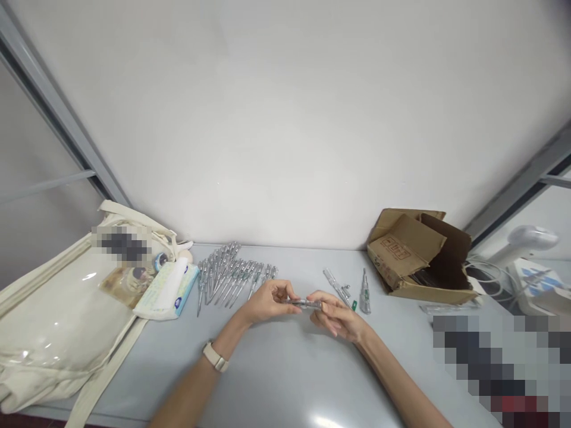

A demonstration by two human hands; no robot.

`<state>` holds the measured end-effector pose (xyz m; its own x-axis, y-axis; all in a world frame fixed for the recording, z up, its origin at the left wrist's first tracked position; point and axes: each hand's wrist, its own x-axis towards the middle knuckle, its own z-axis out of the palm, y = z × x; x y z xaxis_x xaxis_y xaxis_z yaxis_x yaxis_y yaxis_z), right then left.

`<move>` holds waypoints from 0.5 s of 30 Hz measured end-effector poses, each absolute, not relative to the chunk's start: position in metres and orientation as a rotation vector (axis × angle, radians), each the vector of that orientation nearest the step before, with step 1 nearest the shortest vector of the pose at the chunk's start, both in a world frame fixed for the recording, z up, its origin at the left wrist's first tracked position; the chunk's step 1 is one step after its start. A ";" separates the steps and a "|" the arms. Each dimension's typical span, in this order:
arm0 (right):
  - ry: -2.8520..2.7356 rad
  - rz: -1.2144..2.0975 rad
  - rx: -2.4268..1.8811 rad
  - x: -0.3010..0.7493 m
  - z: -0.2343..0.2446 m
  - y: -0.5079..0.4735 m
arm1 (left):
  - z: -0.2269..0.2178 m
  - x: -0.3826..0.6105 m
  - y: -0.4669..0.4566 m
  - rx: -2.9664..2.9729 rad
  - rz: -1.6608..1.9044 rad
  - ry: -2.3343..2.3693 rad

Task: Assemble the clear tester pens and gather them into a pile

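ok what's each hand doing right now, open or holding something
Left hand: closed, pinching one end of a screwdriver.
Right hand: closed on its other end.

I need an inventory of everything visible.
Held tool: one, silvery, centre
Screwdrivers: many, silvery, left of centre
Slim tool: one, clear, centre-right
Small parts: some, silver, beside it
Thick tool: one, clear, right
Box: one, brown, right
Soft pack: one, white-blue, left
Bag: one, cream, far left
Device: one, white, far right
Table: one, grey, below
Wall: one, white, behind
Posts: two, grey, sides
Wristband: one, beige, left wrist
Left hand: one, centre
Right hand: one, centre
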<state>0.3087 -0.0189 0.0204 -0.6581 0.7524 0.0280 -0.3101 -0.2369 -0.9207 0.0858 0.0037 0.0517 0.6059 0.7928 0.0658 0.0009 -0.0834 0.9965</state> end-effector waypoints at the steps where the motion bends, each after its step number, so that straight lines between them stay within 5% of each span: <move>1: -1.304 1.948 -0.559 0.309 0.022 -0.019 | 0.051 0.086 0.004 1.530 0.782 0.718; 15: -1.346 1.999 -0.488 0.318 0.033 -0.017 | 0.056 0.093 -0.002 1.579 0.817 0.763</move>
<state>0.3184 -0.0167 0.0333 -0.7057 0.7060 0.0588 -0.3202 -0.2438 -0.9155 0.0929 -0.0015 0.0561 0.5476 0.8309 0.0990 0.0416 -0.1451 0.9885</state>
